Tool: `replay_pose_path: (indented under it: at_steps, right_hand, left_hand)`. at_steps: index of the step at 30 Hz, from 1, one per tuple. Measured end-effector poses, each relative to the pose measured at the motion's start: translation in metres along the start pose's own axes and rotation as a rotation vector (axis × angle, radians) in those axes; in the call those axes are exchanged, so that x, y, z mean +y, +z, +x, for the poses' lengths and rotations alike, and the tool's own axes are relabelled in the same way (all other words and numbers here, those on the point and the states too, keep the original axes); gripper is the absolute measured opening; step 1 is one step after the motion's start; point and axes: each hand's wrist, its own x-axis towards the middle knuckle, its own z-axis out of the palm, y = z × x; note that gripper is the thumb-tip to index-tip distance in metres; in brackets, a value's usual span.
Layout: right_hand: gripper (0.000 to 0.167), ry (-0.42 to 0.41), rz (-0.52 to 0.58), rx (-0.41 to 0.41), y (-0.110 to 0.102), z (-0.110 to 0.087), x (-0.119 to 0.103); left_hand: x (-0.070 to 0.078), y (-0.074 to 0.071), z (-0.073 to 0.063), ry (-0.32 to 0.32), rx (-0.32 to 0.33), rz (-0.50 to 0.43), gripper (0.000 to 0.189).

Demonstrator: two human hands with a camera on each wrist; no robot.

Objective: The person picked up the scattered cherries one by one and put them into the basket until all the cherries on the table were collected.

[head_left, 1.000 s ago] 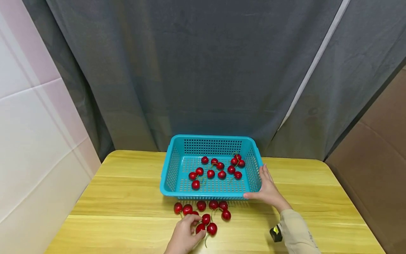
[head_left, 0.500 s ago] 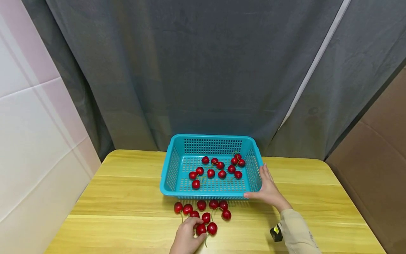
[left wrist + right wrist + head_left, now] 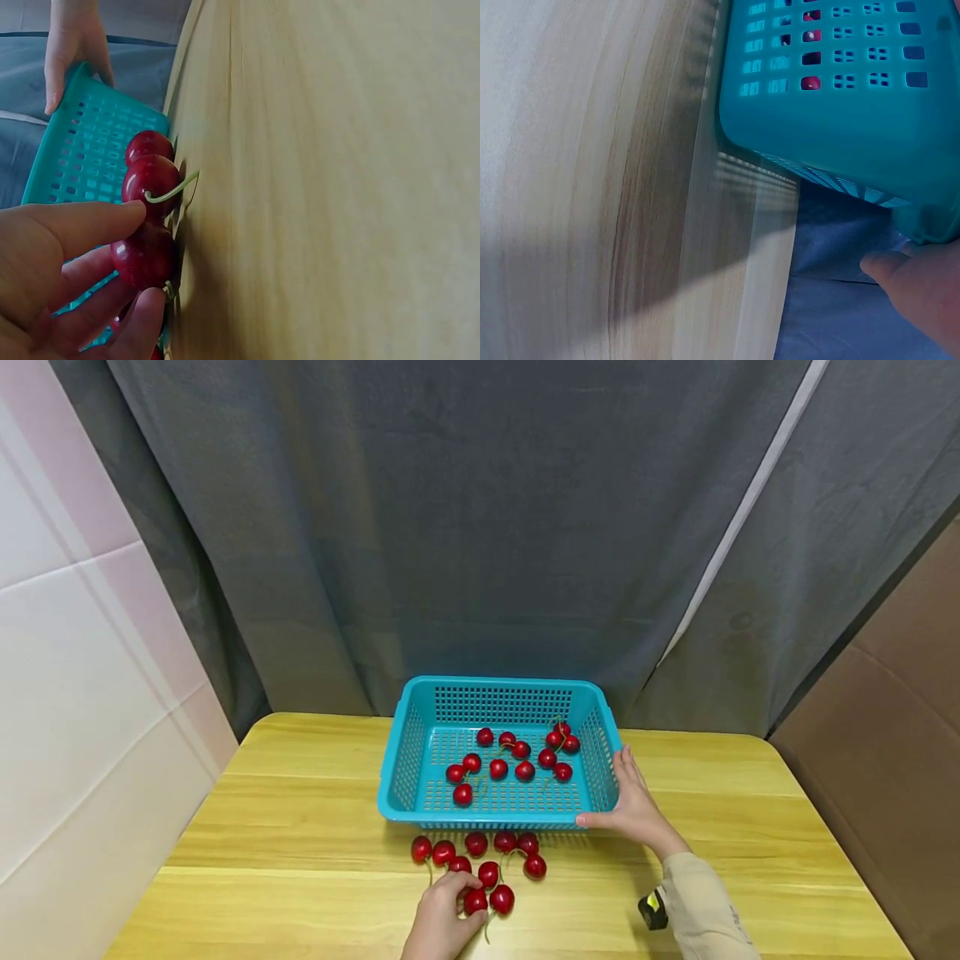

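A blue plastic basket with perforated walls holds several red cherries. My right hand grips its near right corner, thumb on the front rim and fingers along the right side. In front of the basket, more cherries lie loose on the wooden table. Down among them is my left hand, its thumb and fingers around one cherry. Beside that one, another cherry with a curved green stem sits just past the thumb tip in the left wrist view.
The wooden table reaches back to a grey curtain close behind the basket. A white panel stands at the left and a brown cardboard wall at the right. A small black object sits by the right sleeve.
My left hand has shifted slightly to the right around the cherry, uncovering more of a cherry behind its fingers. The right hand and basket have stayed in place.
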Motion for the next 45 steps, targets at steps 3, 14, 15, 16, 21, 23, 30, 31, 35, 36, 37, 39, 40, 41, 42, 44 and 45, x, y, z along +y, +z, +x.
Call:
replay_pose_path:
  at_steps: [3,14,15,16,21,23,30,31,35,36,37,39,40,41,42,44,45]
  right_hand:
    - [0.12,0.0,0.0,-0.003,0.0,0.0,0.0]
    - [0.121,-0.007,0.004,0.002,0.0,0.0,0.001]
    - [0.121,-0.006,0.006,0.002,0.0,0.0,0.001]
    - [0.121,-0.005,0.007,0.001,0.0,0.0,0.001]
    - [0.12,-0.004,0.012,0.002,0.0,0.0,0.0]
    - [0.12,-0.005,0.01,0.003,0.0,0.0,0.0]
    - [0.122,-0.002,0.008,0.003,0.0,0.0,0.0]
    - [0.121,-0.002,0.01,0.003,0.0,0.0,-0.001]
    - [0.12,0.003,0.02,0.002,0.0,0.0,-0.002]
    - [0.12,0.004,0.021,0.001,-0.001,0.0,-0.002]
    - [0.12,0.006,0.023,0.0,-0.001,0.0,-0.002]
    - [0.12,0.008,0.024,-0.001,-0.001,0.0,-0.002]
    - [0.12,0.009,0.024,0.0,-0.001,0.0,-0.002]
    - [0.12,0.009,0.024,0.0,0.0,0.0,-0.002]
    - [0.12,0.009,0.023,0.0,0.0,0.0,-0.003]
    - [0.121,0.01,0.023,-0.001,0.0,0.0,-0.003]
    - [0.121,0.011,0.024,-0.001,0.0,0.0,-0.003]
  left_hand:
    - [0.001,-0.001,0.0,-0.014,-0.005,-0.013,0.029]
    - [0.011,-0.008,0.001,-0.061,0.022,-0.045,0.031]
    - [0.012,-0.009,0.001,-0.065,0.021,-0.047,0.03]
    - [0.012,-0.009,0.001,-0.067,0.021,-0.05,0.03]
    - [0.016,-0.014,-0.001,-0.034,0.019,-0.083,0.029]
    - [0.017,-0.017,-0.002,-0.013,0.017,-0.094,0.029]
    - [0.023,-0.029,-0.003,-0.006,0.032,-0.114,0.026]
    - [0.025,-0.032,-0.002,-0.005,0.036,-0.127,0.026]
    - [0.031,-0.04,0.0,-0.032,0.06,-0.156,0.027]
    - [0.033,-0.042,0.001,-0.037,0.07,-0.156,0.027]
    - [0.034,-0.044,0.002,-0.026,0.08,-0.147,0.027]
    - [0.036,-0.047,0.005,-0.011,0.11,-0.126,0.027]
    - [0.038,-0.05,0.007,-0.009,0.122,-0.121,0.027]
    - [0.039,-0.052,0.009,0.002,0.135,-0.115,0.027]
    - [0.04,-0.055,0.011,0.011,0.15,-0.11,0.028]
    - [0.042,-0.061,0.015,0.021,0.176,-0.084,0.028]
    - [0.043,-0.065,0.018,0.022,0.191,-0.072,0.028]
